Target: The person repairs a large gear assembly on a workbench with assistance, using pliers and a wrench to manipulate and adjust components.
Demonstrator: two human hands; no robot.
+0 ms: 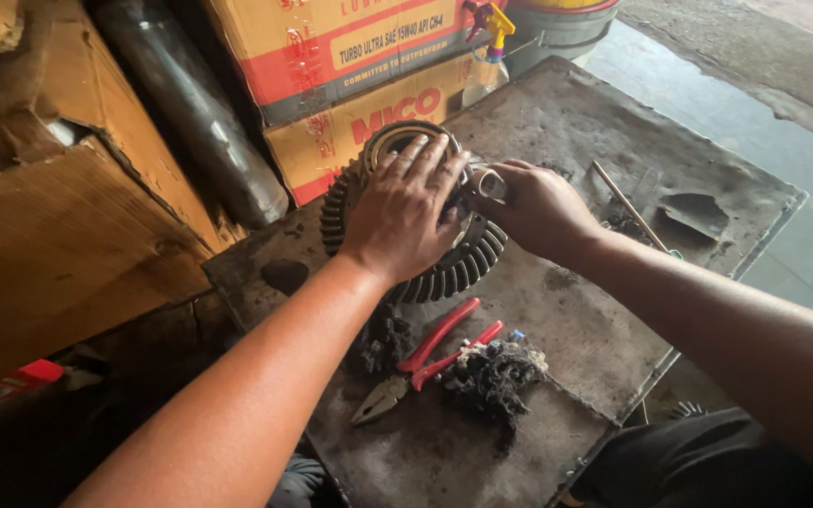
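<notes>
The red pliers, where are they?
The pliers lie on the bench near its front edge, just below the big gear under both hands, between two oily rag clumps.

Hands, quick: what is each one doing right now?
Left hand: spread open, palm pressed flat on the ring gear.
Right hand: closed around a small metal socket-like part at the gear's hub.

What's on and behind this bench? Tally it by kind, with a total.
Ring gear, under the left hand: 1
Metal sleeve, at the right hand: 1
Red-handled pliers: 1
Dirty rags: 2
Metal rod: 1
Cardboard boxes: 2
Spray bottle: 1
Total: 9
</notes>
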